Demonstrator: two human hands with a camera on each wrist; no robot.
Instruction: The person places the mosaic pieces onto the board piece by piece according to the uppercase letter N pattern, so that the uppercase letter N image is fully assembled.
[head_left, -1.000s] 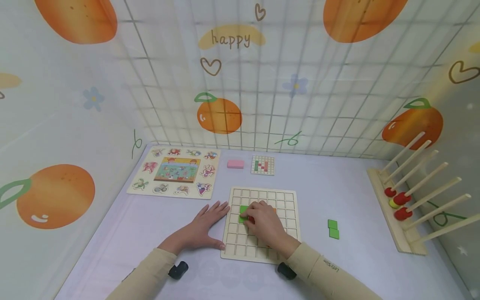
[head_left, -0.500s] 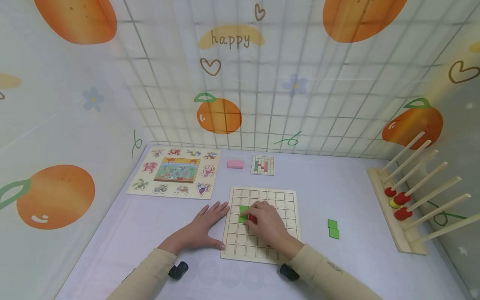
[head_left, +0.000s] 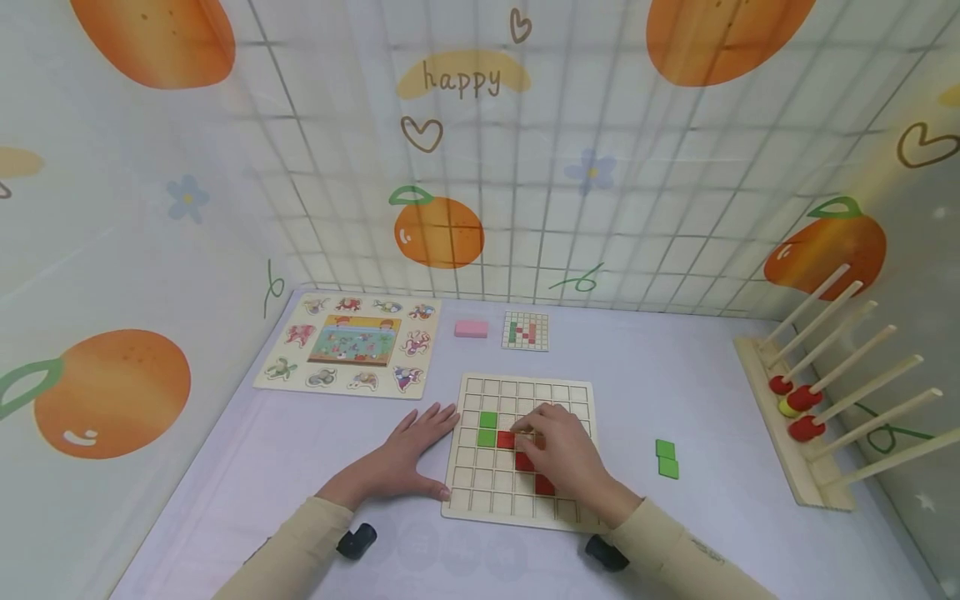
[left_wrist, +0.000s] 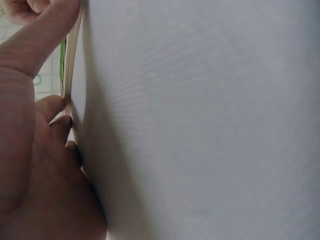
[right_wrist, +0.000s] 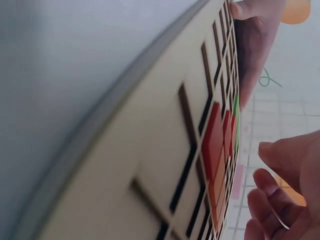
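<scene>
A wooden grid board lies on the table with square tiles set in it. Two green tiles sit one behind the other, and several red tiles step diagonally toward the near right. Orange tiles show in the right wrist view, mostly covered by my hand in the head view. My left hand lies spread on the table, its fingertips and thumb touching the board's left edge. Above the board's middle hovers my right hand, fingers loosely bent, nothing between thumb and fingertips in the right wrist view.
Two loose green tiles lie right of the board. Behind it are a small pattern card and a pink block. A sea-animal puzzle board is at back left; a peg rack with beads stands at right.
My right hand has moved right, away from the green tiles, uncovering the red tile beside them and more red ones on the diagonal. My left hand has stayed put.
</scene>
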